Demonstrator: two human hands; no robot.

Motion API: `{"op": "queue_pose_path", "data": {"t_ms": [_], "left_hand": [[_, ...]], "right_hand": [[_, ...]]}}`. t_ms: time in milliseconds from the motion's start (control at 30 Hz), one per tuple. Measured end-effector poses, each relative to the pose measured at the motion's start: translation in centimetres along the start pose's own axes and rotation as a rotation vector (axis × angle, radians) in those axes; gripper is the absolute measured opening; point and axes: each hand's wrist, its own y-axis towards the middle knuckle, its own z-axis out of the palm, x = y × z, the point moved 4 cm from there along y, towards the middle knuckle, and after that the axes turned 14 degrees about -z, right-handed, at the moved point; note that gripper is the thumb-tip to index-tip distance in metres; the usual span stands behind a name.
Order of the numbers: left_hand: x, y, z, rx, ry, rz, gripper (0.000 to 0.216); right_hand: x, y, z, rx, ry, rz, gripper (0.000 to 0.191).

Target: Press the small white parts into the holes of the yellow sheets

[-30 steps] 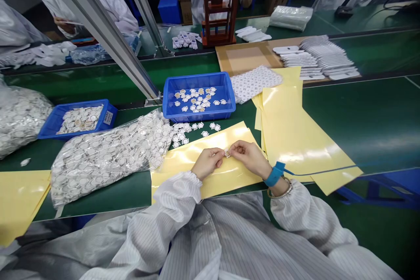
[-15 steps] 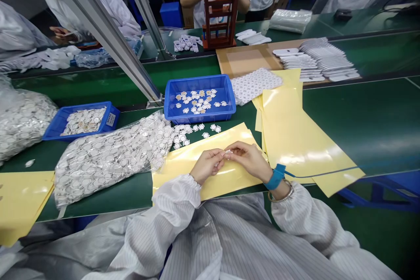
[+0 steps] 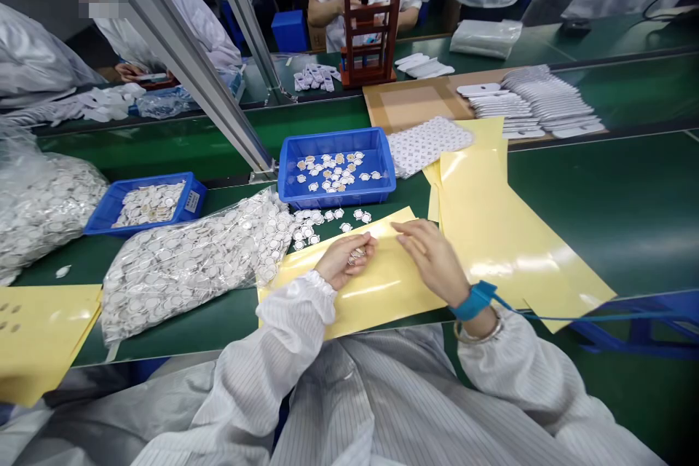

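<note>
My left hand (image 3: 339, 262) is curled over the yellow sheet (image 3: 390, 284), closed around a few small round pieces (image 3: 357, 255) with white faces. Apart from it, to the right, my right hand (image 3: 437, 262) hovers above the same sheet, fingers stretched out and nothing visible in them. A blue wristband (image 3: 474, 301) with a cord circles my right wrist. Similar loose white pieces (image 3: 309, 218) lie just beyond the sheet's far left edge. They spill from a clear plastic bag (image 3: 180, 262) full of such pieces.
Beyond the sheet stands a blue tray (image 3: 337, 199) with scattered pieces. At left are a smaller blue tray (image 3: 139, 227) and another full bag (image 3: 49, 204). More yellow sheets (image 3: 486, 226) overlap at right. A metal post (image 3: 202, 73) slants up. Co-workers sit across the bench.
My hands, earlier together at a small white piece, have parted. The right has moved right and opened; the left has turned, showing the pieces in its fingers. The view has shifted slightly.
</note>
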Motion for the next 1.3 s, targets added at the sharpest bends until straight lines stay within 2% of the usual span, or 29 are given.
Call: {"op": "queue_pose_path", "data": {"t_ms": [67, 133, 167, 233, 333, 467, 600, 667, 733, 800, 833, 933, 1000, 1100, 1167, 1233, 1300], "left_hand": [[-1.4, -0.3, -1.9, -0.322, 0.335, 0.202, 0.022], [-2.7, -0.7, -3.0, -0.657, 0.746, 0.373, 0.024], [-3.0, -0.8, -3.3, -0.778, 0.941, 0.413, 0.026], [-3.1, -0.6, -3.5, -0.898, 1.246, 0.391, 0.031], [-2.8, -0.4, -3.6, -0.924, 1.474, 0.302, 0.035], [-2.7, -0.4, -3.7, -0.894, 1.608, 0.280, 0.036], [-2.7, -0.2, -4.2, -0.873, 1.649, 0.306, 0.038], [-2.9, -0.4, -4.3, -0.896, 1.573, 0.357, 0.037], [-3.1, -1.0, -3.9, -0.888, 1.378, 0.429, 0.034], [-3.1, -1.6, -3.1, -0.780, 1.083, 0.432, 0.031], [-2.8, -1.7, -2.5, -0.676, 0.914, 0.383, 0.030], [-1.0, -1.5, -0.3, -0.276, 0.431, 0.106, 0.024], [0.3, -1.2, 1.0, -0.106, 0.214, -0.034, 0.019], [1.5, -0.5, 1.5, -0.068, 0.088, -0.097, 0.018], [1.8, -0.2, 1.4, -0.081, 0.064, -0.091, 0.017], [1.8, 0.0, 1.2, -0.075, 0.054, -0.089, 0.017], [1.7, -0.1, 1.2, -0.064, 0.057, -0.092, 0.017]], "right_hand": [[-2.5, -0.8, -1.6, 0.004, -0.057, 0.130, 0.021], [-4.8, -1.6, -2.5, 0.097, -0.133, 0.250, 0.015], [-5.7, -2.0, -2.8, 0.152, -0.168, 0.289, 0.013], [-6.9, -2.5, -2.9, 0.222, -0.221, 0.327, 0.012], [-7.4, -2.6, -2.7, 0.231, -0.242, 0.333, 0.013], [-7.4, -2.6, -2.5, 0.220, -0.206, 0.338, 0.012], [-7.7, -2.9, -2.4, 0.193, -0.095, 0.409, 0.010], [-7.8, -2.9, -2.4, 0.177, -0.067, 0.418, 0.011], [-7.8, -2.9, -2.4, 0.164, -0.065, 0.407, 0.011], [-7.9, -2.9, -2.4, 0.159, -0.072, 0.390, 0.012], [-7.9, -2.9, -2.4, 0.159, -0.073, 0.382, 0.013], [-8.1, -2.8, -2.4, 0.176, -0.072, 0.384, 0.014], [-7.9, -2.8, -2.5, 0.199, -0.104, 0.383, 0.012], [-6.8, -2.7, -2.9, 0.213, -0.224, 0.282, 0.010], [-5.5, -2.6, -3.2, 0.162, -0.261, 0.207, 0.011], [-4.3, -2.7, -3.2, 0.069, -0.182, 0.193, 0.012], [-3.5, -2.7, -2.3, 0.001, 0.008, 0.234, 0.014]]}}
